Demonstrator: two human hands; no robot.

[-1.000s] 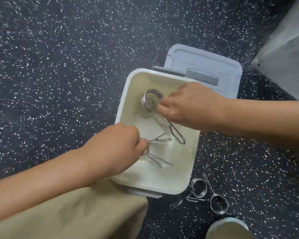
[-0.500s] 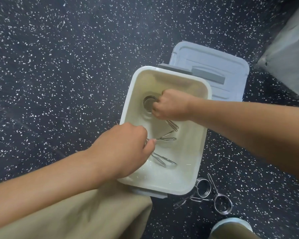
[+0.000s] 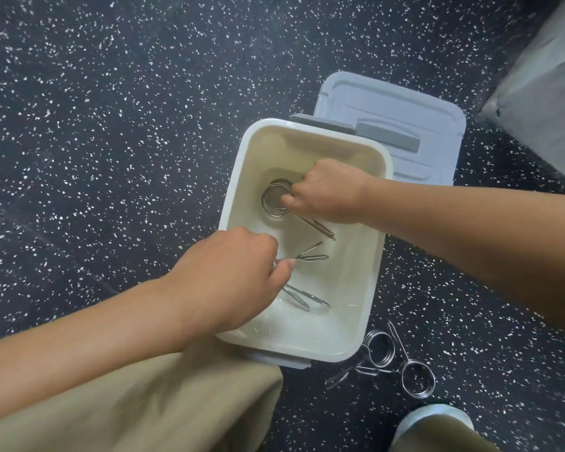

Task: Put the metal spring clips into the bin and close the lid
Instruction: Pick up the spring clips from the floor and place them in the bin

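Observation:
A white rectangular bin [image 3: 371, 308] stands open on the dark speckled floor. Its grey lid [image 3: 402, 106] lies flat behind it. My right hand [image 3: 330, 190] is deep in the bin, shut on a metal spring clip [image 3: 274, 200] whose coil and long handles rest near the bottom. My left hand [image 3: 229, 278] reaches in over the near left rim and pinches a second spring clip [image 3: 307, 256] whose handles stick out to the right. Two more spring clips [image 3: 398, 363] lie tangled on the floor just right of the bin's near corner.
My beige trouser leg [image 3: 144, 412] lies against the bin's near side. A shoe tip [image 3: 437, 419] shows at the bottom right, close to the loose clips. A grey slanted object [image 3: 542, 102] fills the upper right corner.
My right hand has lowered its clip from above the rim down to the bin's bottom. My left hand has stayed at the near rim with its clip.

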